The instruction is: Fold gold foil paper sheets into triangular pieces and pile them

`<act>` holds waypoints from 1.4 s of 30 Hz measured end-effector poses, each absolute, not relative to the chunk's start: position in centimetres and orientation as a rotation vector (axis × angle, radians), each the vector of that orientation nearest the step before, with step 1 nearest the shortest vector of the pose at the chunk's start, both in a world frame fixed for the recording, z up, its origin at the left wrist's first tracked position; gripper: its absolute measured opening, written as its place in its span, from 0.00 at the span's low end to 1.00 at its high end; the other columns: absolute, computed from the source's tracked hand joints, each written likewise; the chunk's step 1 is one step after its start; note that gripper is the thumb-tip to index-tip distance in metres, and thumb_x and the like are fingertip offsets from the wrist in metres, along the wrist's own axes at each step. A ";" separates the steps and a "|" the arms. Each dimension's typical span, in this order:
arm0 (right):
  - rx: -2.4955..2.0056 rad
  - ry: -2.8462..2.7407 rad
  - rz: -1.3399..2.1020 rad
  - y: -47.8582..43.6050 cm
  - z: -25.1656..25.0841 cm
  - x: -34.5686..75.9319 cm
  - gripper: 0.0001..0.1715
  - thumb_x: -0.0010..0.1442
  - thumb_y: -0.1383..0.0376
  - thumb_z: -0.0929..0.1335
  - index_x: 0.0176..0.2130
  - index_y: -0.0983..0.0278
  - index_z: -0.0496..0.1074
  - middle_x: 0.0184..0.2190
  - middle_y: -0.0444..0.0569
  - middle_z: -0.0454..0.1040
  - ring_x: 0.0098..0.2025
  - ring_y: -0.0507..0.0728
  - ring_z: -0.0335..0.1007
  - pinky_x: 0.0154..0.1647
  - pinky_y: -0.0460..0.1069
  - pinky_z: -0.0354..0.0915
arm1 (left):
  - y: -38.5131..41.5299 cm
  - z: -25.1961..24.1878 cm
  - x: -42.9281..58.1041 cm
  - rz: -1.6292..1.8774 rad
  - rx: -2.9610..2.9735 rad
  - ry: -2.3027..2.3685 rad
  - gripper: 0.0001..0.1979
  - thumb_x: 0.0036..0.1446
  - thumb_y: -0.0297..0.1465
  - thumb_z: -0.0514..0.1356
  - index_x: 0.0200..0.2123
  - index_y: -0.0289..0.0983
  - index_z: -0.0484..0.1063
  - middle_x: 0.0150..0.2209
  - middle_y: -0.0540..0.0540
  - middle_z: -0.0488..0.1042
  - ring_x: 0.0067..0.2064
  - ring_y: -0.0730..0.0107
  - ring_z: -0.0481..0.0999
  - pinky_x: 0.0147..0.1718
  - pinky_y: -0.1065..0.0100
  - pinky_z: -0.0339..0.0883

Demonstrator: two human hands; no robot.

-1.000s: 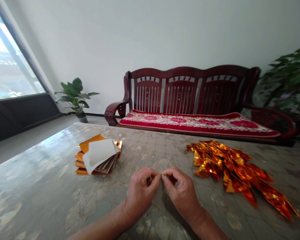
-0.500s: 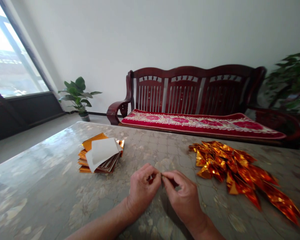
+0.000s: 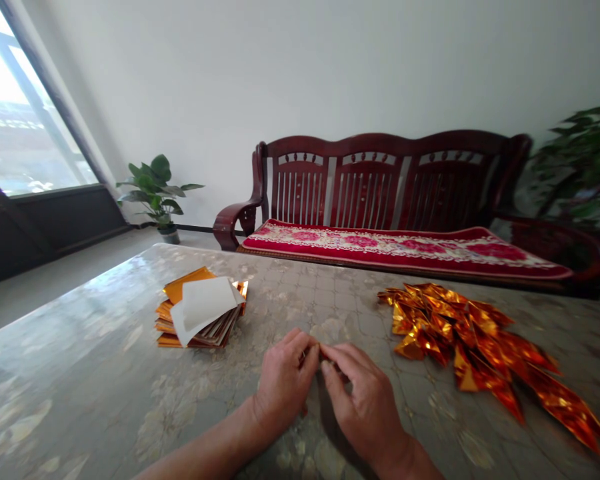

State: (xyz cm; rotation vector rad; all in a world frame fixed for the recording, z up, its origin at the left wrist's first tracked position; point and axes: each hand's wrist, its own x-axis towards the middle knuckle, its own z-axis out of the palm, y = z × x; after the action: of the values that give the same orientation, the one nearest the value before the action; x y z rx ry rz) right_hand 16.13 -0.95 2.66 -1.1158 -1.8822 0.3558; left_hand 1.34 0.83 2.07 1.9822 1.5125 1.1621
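My left hand (image 3: 287,373) and my right hand (image 3: 363,400) meet fingertip to fingertip above the table, both closed in a pinch. Between them is a small piece of foil paper (image 3: 321,351), almost wholly covered by the fingers; only a dark orange-gold glint shows. To the left lies an uneven stack of gold foil sheets (image 3: 180,327), with white-backed sheets (image 3: 207,300) face up on top. On the right spreads a pile of folded, pointed orange-gold foil pieces (image 3: 460,333). Neither the stack nor the pile is touched by my hands.
The table (image 3: 100,373) has a glossy, flower-patterned cover. Behind its far edge stands a dark red wooden bench (image 3: 365,180) with a red floral cushion (image 3: 405,248). Potted plants stand at left (image 3: 155,190) and right (image 3: 590,160). A window (image 3: 25,120) is at far left.
Both hands have turned slightly while staying together. The fingers of my left hand have closed up more, narrowing the gap within them. The stack and pile stay put.
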 end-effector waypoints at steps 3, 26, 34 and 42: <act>-1.101 -1.838 0.457 -0.9 2.8 16.1 0.17 0.66 0.64 0.62 0.47 0.60 0.78 0.38 0.52 0.77 0.42 0.58 0.73 0.44 0.50 0.69 | 1.1 2.0 1.3 1.212 1.941 1.483 0.13 0.62 0.30 0.54 0.25 0.38 0.70 0.26 0.52 0.69 0.29 0.73 0.69 0.30 0.73 0.58; -1.153 -1.232 1.108 0.6 1.1 15.2 0.22 0.52 0.50 0.72 0.38 0.64 0.81 0.23 0.48 0.76 0.24 0.57 0.72 0.18 0.46 0.69 | 1.8 1.4 1.7 1.266 1.508 1.426 0.12 0.55 0.36 0.59 0.25 0.36 0.78 0.25 0.50 0.69 0.30 0.70 0.70 0.31 0.71 0.61; -1.111 -1.091 1.246 0.9 1.3 15.2 0.22 0.48 0.50 0.75 0.30 0.65 0.74 0.21 0.45 0.73 0.20 0.52 0.68 0.15 0.43 0.64 | 1.6 1.4 2.1 1.178 1.422 1.375 0.13 0.53 0.35 0.60 0.24 0.35 0.78 0.25 0.48 0.73 0.30 0.68 0.71 0.30 0.70 0.62; -1.158 -1.164 1.230 1.3 1.1 15.7 0.20 0.50 0.51 0.73 0.32 0.66 0.75 0.19 0.41 0.69 0.18 0.48 0.58 0.14 0.42 0.57 | 1.9 0.9 2.3 1.209 1.247 1.164 0.14 0.51 0.33 0.62 0.40 0.33 0.79 0.24 0.50 0.75 0.26 0.72 0.71 0.28 0.72 0.65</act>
State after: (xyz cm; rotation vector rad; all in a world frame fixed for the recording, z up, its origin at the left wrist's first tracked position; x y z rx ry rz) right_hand 15.72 1.32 1.07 -1.1579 -1.1644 1.2297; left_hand 2.26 1.86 0.89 1.2471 1.1636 1.2088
